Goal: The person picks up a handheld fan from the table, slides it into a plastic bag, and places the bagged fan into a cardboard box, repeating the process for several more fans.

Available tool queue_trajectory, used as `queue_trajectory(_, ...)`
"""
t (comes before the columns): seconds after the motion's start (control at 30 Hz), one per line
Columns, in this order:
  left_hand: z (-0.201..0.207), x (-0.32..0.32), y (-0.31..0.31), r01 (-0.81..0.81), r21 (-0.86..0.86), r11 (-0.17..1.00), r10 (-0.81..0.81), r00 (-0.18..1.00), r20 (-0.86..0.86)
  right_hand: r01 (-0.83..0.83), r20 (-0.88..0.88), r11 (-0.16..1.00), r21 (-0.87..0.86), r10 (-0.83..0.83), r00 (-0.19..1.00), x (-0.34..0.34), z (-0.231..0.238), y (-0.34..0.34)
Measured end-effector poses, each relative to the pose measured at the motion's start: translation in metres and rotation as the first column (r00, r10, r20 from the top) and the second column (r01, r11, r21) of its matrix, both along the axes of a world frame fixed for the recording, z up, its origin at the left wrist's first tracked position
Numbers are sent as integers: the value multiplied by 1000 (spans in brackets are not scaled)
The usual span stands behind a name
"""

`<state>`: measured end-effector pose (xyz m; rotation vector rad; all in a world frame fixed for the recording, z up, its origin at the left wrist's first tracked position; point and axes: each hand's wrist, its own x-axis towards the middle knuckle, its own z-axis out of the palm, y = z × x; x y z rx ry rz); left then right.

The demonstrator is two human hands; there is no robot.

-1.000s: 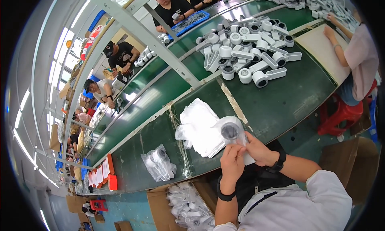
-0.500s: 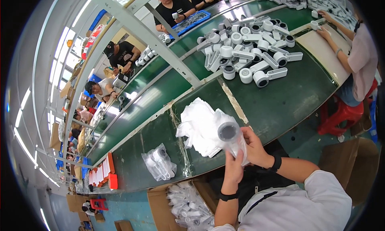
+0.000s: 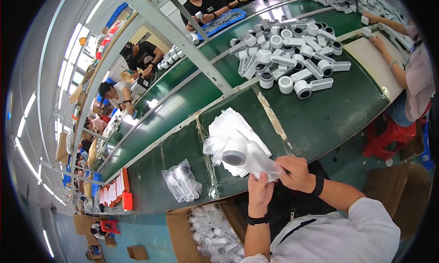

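A white round-headed handheld device [image 3: 234, 158] with a grey rim lies inside a clear plastic bag [image 3: 263, 162], its head pointing left. My left hand [image 3: 260, 192] grips the bag's lower end from below, thumb on top. My right hand [image 3: 296, 174] has its fingers closed on the same end from the right. Beneath and behind the device is a stack of thin white bags [image 3: 231, 121] on the green table [image 3: 315, 126]. Another bagged device [image 3: 182, 181] rests on the table to the left.
Loose white devices [image 3: 288, 53] are heaped at the back. A cardboard box [image 3: 180, 233] of bagged devices stands below the table edge, and another box [image 3: 395, 190] is at right. A metal frame post [image 3: 192, 43] rises beyond. Co-workers sit around, one [image 3: 414, 75] at right.
The bagged device has swung left and tilted down, its head now over the white stack. My right hand has moved slightly right and down to the bag's end. The view has shifted slightly.
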<state>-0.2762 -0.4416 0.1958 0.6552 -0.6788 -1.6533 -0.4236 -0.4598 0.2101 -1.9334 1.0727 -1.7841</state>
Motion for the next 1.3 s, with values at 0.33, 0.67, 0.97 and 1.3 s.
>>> queue_trajectory(0.33, 0, 60, 27, -393, -22, 919, 393, 915, 92, -188, -207, 980, -63, 172, 963, 1, -8, -3)
queue_trajectory(0.67, 46, 253, 50, -918, -360, 166, 733, -129, 668, -256, -21, 815, 519, 312, 950, -9, -40, -28)
queue_trajectory(0.97, -40, 314, 19, -914, -328, 238, 618, -118, 777, -262, 74, 777, 572, 269, 960, -12, -38, -26)
queue_trajectory(1.3, 23, 231, 5, -660, -682, 315, 486, -505, 713, -235, 80, 762, 603, 235, 969, -44, -15, -34)
